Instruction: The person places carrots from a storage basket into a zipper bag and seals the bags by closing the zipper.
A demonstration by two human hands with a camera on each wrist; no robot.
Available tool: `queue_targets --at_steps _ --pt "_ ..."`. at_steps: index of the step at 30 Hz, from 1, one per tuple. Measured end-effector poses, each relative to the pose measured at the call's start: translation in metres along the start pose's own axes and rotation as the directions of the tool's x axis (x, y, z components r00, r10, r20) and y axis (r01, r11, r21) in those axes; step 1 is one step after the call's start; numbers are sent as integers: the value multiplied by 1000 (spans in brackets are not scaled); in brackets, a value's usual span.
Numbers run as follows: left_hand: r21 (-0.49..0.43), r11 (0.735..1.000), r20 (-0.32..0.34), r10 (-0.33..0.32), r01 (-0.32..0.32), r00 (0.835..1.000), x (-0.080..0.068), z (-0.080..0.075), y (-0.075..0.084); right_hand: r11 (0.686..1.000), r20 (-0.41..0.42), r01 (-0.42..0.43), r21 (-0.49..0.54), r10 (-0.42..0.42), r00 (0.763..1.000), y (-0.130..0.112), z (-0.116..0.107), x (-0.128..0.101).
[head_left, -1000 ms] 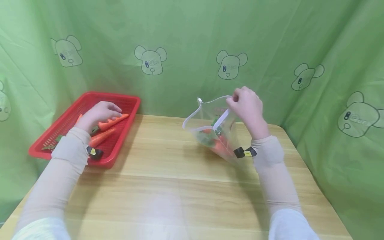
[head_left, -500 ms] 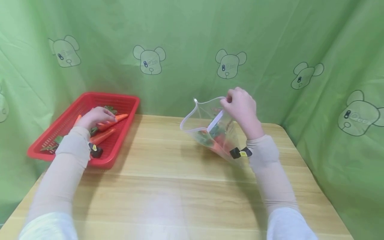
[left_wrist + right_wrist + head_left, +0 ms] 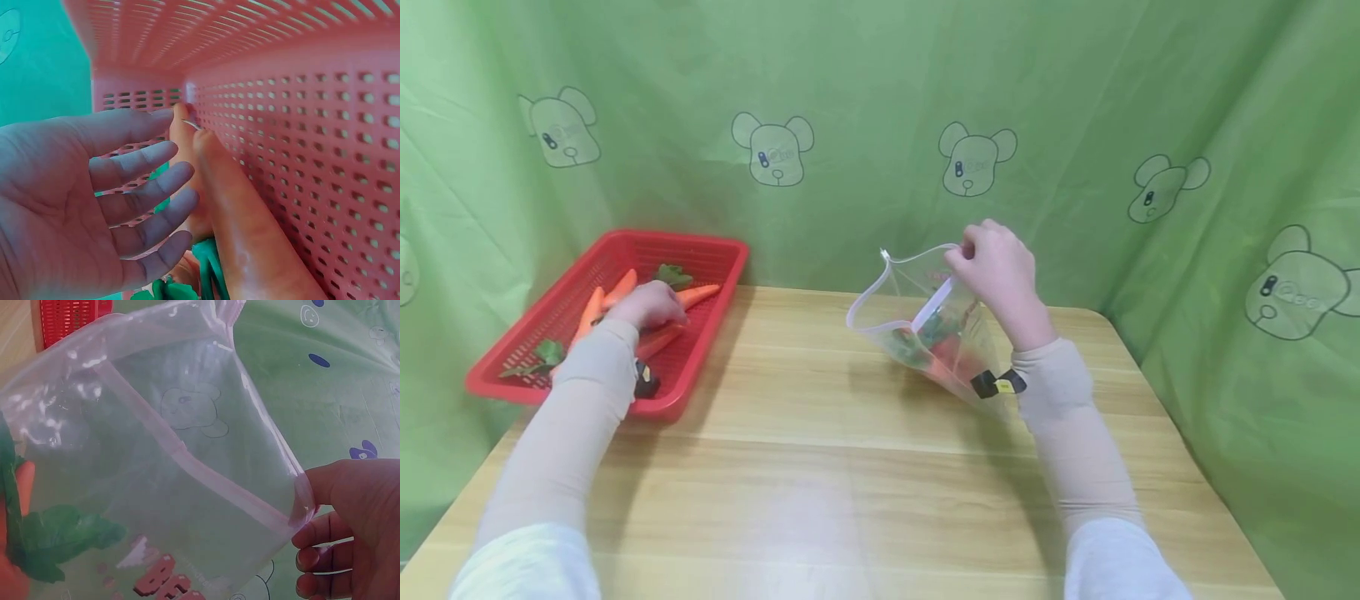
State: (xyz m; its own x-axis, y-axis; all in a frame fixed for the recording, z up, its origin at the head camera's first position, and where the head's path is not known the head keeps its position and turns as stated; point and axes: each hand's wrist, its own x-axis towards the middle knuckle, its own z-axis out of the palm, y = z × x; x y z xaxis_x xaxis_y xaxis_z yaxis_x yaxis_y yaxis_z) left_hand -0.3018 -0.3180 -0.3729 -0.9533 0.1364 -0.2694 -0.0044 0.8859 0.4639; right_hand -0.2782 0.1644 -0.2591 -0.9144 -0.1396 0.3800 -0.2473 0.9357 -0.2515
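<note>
Inside the red basket [image 3: 709, 340], my left hand [image 3: 651, 303] reaches down among several orange carrots [image 3: 591, 312] with green leafy tops [image 3: 674, 276]. Seen from the left wrist, the hand [image 3: 69, 200] has its fingers slightly bent and spread, with fingertips beside a carrot [image 3: 240, 225] and nothing gripped. My right hand [image 3: 998, 271] pinches the rim of a clear zip bag [image 3: 883, 310] between thumb and fingers, its mouth standing wide. Orange and green vegetables [image 3: 951, 354] show through the bag. In the right wrist view, a green leaf [image 3: 69, 534] lies behind the plastic.
Both stand on a light wooden table [image 3: 805, 400], the basket at the back left and the bag right of the middle. A green curtain [image 3: 865, 100] with bear-head drawings encloses the table at the back and sides. A white zip slider [image 3: 885, 254] sits at the bag's corner.
My left hand has moved lower into the basket and slightly nearer to me, uncovering more carrots behind it. The right hand and bag have shifted slightly left in the head view.
</note>
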Motion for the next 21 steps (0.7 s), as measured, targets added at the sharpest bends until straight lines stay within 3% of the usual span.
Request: queue_targets --at_steps 10,16,21 --pt "150 986 88 56 -69 994 0 3 4 1000 -19 8 10 -8 1000 2 1 -1" --pt "223 970 94 81 -100 992 -1 6 7 1000 -16 6 15 -6 1000 2 2 -1" --pt "200 976 46 78 -86 996 -2 6 7 1000 -9 3 14 -3 1000 2 2 -1"
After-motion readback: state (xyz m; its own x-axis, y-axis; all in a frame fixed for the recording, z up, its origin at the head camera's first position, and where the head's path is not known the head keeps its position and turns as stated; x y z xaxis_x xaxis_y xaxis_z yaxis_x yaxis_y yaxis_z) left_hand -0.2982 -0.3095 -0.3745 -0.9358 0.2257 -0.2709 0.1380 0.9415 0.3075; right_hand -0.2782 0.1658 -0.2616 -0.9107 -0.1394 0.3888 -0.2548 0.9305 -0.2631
